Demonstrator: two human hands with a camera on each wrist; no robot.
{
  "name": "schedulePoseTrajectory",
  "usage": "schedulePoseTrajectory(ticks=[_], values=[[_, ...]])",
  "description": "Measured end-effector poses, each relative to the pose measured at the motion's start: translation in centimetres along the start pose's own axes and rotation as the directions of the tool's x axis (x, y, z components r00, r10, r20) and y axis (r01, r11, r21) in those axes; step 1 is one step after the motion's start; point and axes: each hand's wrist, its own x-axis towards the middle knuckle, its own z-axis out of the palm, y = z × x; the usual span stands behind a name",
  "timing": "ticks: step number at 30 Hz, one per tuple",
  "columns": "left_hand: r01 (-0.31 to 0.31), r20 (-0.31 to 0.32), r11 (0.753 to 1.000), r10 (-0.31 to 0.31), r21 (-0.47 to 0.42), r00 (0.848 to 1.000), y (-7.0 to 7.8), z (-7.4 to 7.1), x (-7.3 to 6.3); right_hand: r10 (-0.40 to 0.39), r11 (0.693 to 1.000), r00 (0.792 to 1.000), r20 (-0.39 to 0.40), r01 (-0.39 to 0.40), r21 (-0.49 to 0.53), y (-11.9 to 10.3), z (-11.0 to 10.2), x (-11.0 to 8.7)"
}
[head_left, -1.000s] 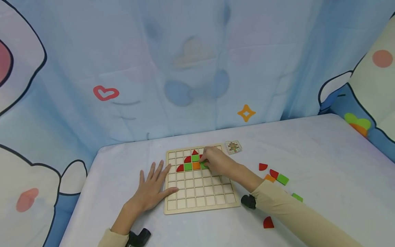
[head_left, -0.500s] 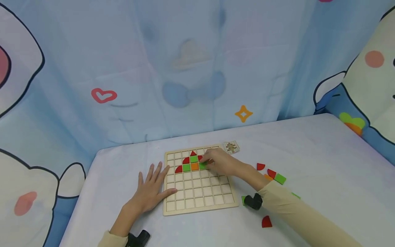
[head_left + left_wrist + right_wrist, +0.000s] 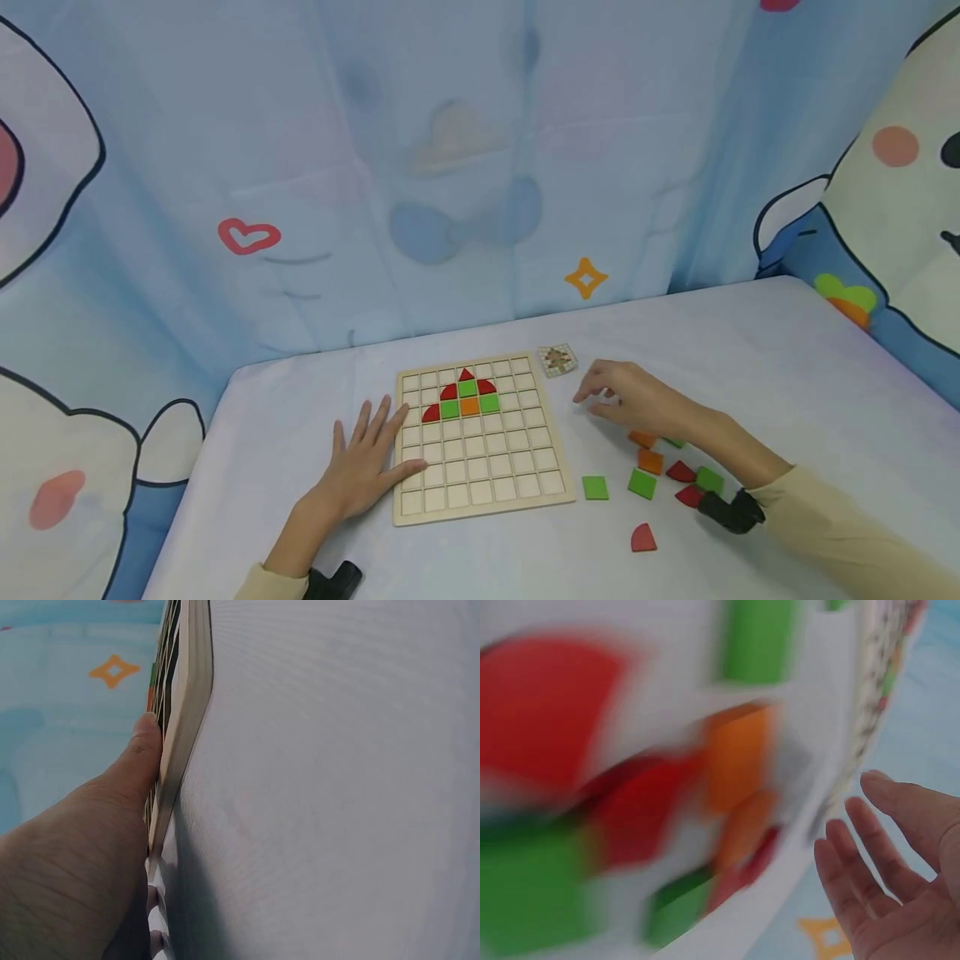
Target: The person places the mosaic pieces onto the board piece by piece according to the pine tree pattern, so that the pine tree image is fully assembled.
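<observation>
A square wooden grid board (image 3: 480, 450) lies on the white table, with red, green and orange tiles in its upper cells. The placed pieces include a red triangle (image 3: 466, 375), a green square (image 3: 489, 403) and an orange square (image 3: 469, 407). My left hand (image 3: 363, 467) rests flat at the board's left edge, fingers spread and thumb on the board, as the left wrist view also shows. To the right of the board my right hand (image 3: 633, 398) hovers with loosely bent fingers and nothing between them. Near it lie loose tiles, among them an orange square (image 3: 649, 461), partly hidden by the arm.
A small pattern card (image 3: 557, 360) lies beyond the board's upper right corner. Loose green squares (image 3: 642, 483) and red quarter-round tiles (image 3: 643, 538) are scattered right of the board. A printed curtain (image 3: 465, 167) hangs behind the table.
My right hand has let go of the green square in the board and moved right, off the board towards the loose tiles. The left hand has stayed in place.
</observation>
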Motion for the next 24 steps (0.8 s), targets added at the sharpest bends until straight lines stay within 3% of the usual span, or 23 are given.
schedulePoseTrajectory(ticks=[4, 8, 24], values=[[-0.002, -0.003, 1.0, 0.002, 0.004, 1.0, -0.1, 0.1, 0.1, 0.103, 0.995, 0.995, -0.007, -0.103, 0.003, 2.1, -0.5, -2.0], [-0.004, -0.007, 1.0, 0.004, 0.014, 1.0, -0.1, 0.2, 0.1, 0.155, 0.987, 0.987, -0.032, -0.153, 0.055, 3.6, -0.7, -2.9], [-0.015, -0.029, 1.0, 0.015, 0.0, 0.999, 0.0, 0.2, 0.0, 0.292, 0.956, 0.956, -0.007, -0.291, 0.037, 3.8, -0.5, -2.0]])
